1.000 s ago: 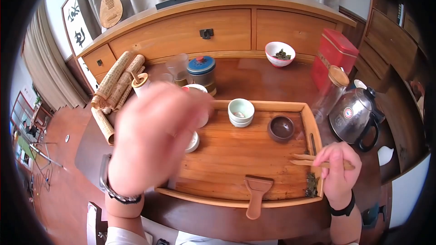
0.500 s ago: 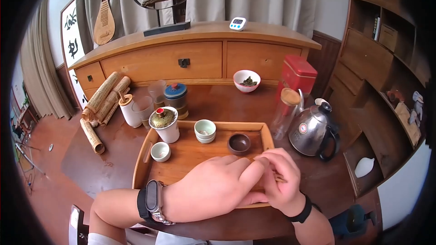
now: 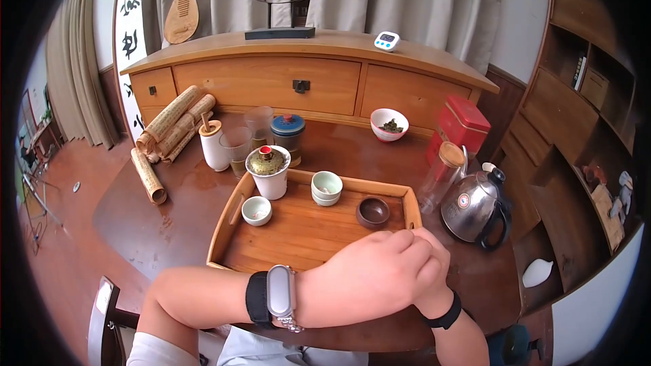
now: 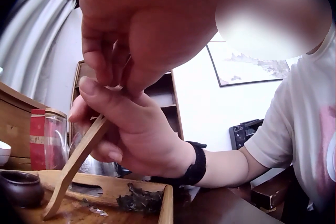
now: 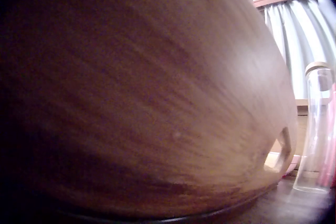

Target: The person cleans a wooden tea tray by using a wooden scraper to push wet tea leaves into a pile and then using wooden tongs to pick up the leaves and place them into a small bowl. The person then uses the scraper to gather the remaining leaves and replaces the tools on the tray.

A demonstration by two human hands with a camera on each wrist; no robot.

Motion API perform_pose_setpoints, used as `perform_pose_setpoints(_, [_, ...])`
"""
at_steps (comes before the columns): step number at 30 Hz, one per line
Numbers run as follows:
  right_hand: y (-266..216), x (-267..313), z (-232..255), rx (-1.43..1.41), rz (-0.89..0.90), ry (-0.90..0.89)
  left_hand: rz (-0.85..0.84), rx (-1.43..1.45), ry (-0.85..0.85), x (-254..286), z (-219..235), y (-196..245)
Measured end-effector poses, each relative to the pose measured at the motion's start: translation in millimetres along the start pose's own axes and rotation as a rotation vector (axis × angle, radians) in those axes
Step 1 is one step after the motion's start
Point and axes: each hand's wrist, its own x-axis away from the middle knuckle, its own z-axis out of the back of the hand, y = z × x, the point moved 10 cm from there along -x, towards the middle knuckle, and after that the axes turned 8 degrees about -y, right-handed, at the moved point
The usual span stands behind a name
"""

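My right hand (image 3: 432, 268) holds a pair of wooden tea tongs (image 4: 79, 155) between thumb and fingers, tips slanting down to the wooden tray (image 3: 220, 237). From above, my left hand (image 3: 376, 268) reaches across, and its fingertips pinch the upper end of the tongs in the left wrist view. Dark wet tea leaves (image 4: 139, 199) lie at the tray's corner below the hands. Beyond them sits a small dark brown cup (image 3: 373, 212). In the head view my left hand and forearm hide the tongs and the tray's near right part. The tray wall fills most of the right wrist view.
On the tray stand a lidded gaiwan (image 3: 269, 175), a white cup (image 3: 256, 211) and stacked pale green cups (image 3: 326, 188). A steel kettle (image 3: 475, 207), a glass jar (image 3: 441, 179) and a red tin (image 3: 461, 125) stand at right. Bamboo scrolls (image 3: 176, 122) lie at left.
My left hand has come from over the tray's left side down to my right hand, and its fingers now meet the tongs. The head view has shifted.
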Motion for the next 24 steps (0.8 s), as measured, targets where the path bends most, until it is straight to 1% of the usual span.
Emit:
perform_pose_setpoints(3, [-5,-1,3,0.008,0.023,0.013,-0.003,-0.026,0.03,1,-1,2])
perform_pose_setpoints(8, [-16,-3,0,0.087,0.103,-0.01,0.025,0.017,0.008,6,1,-4])
perform_pose_setpoints(10, [-15,-1,3,0.115,0.121,0.057,0.044,0.033,0.012,10,3,-10])
perform_pose_setpoints(11, [-16,-2,3,0.115,0.126,0.049,0.055,0.049,0.01,12,4,-14])
perform_pose_setpoints(13, [-27,-3,-1,0.217,0.2,-0.002,0.089,0.079,-0.001,18,6,-23])
perform_pose_setpoints(14, [-28,-3,-1,0.216,0.204,-0.009,0.113,0.112,-0.019,21,5,-28])
perform_pose_setpoints(16, [-24,-3,-3,0.232,0.146,-0.03,0.117,0.128,-0.012,28,11,-36])
perform_pose_setpoints(17, [-25,-2,-4,0.233,0.145,-0.037,0.115,0.144,-0.009,32,18,-41])
perform_pose_setpoints(18, [-20,-1,0,0.17,0.082,0.004,0.094,0.156,-0.049,37,25,-46])
perform_pose_setpoints(19, [-13,-1,5,0.108,0.019,0.047,0.144,0.147,0.088,41,37,-56])
perform_pose_setpoints(20, [-15,-2,6,0.196,0.096,0.014,0.222,0.175,0.122,49,42,-69])
perform_pose_setpoints(21, [-13,-2,4,0.196,0.095,0.012,0.3,0.203,0.155,57,51,-82])
perform_pose_setpoints(22, [-2,0,12,0.061,0.007,0.104,0.395,0.228,0.178,65,58,-95])
perform_pose_setpoints(23, [10,2,19,-0.075,-0.082,0.196,0.476,0.281,0.146,74,58,-111])
perform_pose_setpoints(24, [12,1,22,-0.086,-0.098,0.191,0.552,0.32,0.141,84,61,-124])
